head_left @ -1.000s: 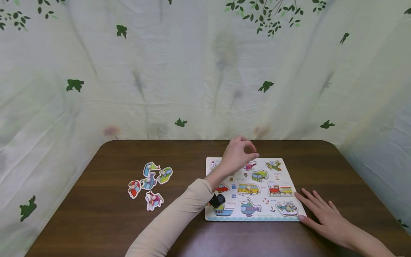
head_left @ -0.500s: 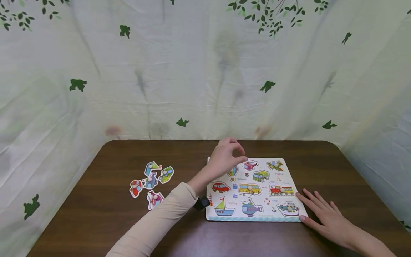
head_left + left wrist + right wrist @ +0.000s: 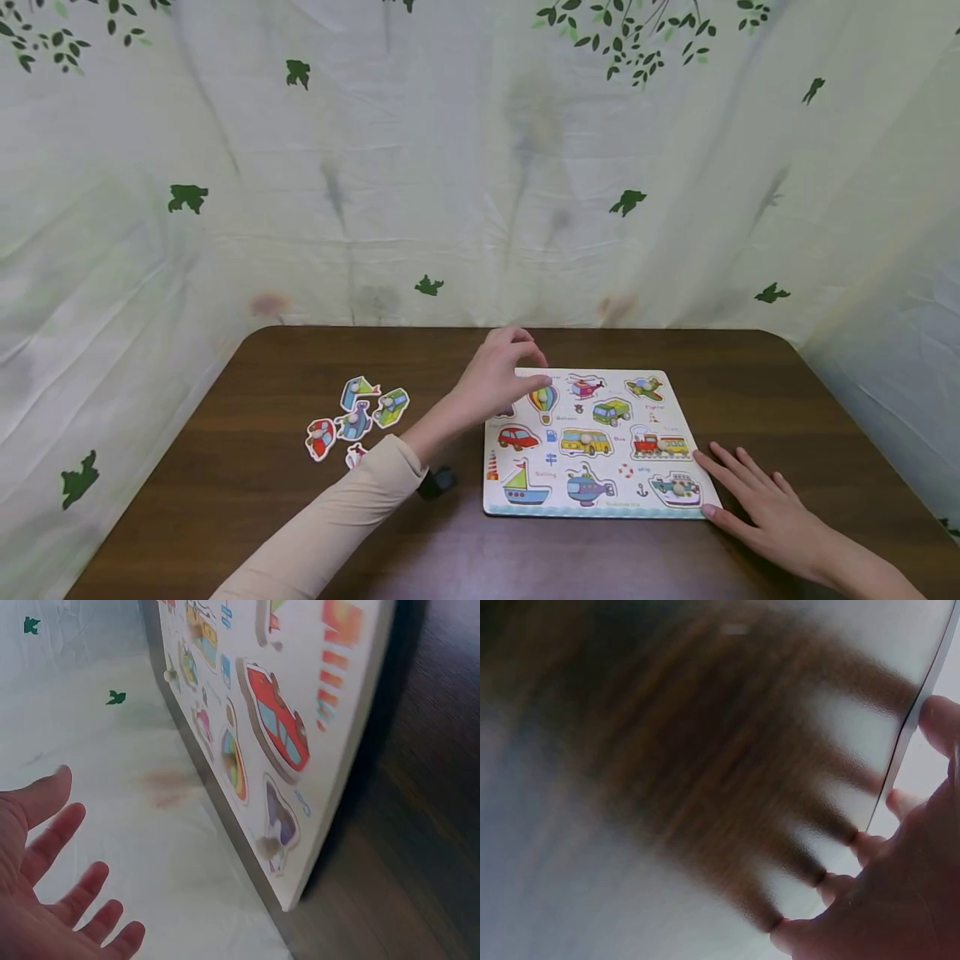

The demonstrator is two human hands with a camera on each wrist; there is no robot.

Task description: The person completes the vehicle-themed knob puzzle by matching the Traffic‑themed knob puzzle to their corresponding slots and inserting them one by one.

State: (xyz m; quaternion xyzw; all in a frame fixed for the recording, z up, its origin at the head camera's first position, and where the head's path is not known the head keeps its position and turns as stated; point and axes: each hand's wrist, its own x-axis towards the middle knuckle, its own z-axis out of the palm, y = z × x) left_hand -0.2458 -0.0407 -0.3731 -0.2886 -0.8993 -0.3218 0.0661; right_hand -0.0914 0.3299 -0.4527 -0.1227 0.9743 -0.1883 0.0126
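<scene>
My left hand hovers over the back left corner of a white puzzle board, with nothing in its grasp. In the left wrist view its fingers are loosely spread, apart from the board. Knobbed pieces such as the yellow bus and the train sit in the board, beside pictures of a red car and a sailboat. My right hand lies flat on the table, thumb and fingertips along the board's right edge.
Left of the board lie several loose puzzle pieces, among them a red one, a blue submarine and a green one. My left sleeve partly covers a pink piece. A leaf-printed curtain hangs behind the table.
My left hand has moved left across the board from near the helicopter, uncovering the balloon, car and sailboat. Its sleeve now overlaps the pink piece. The right hand stays at the board's edge.
</scene>
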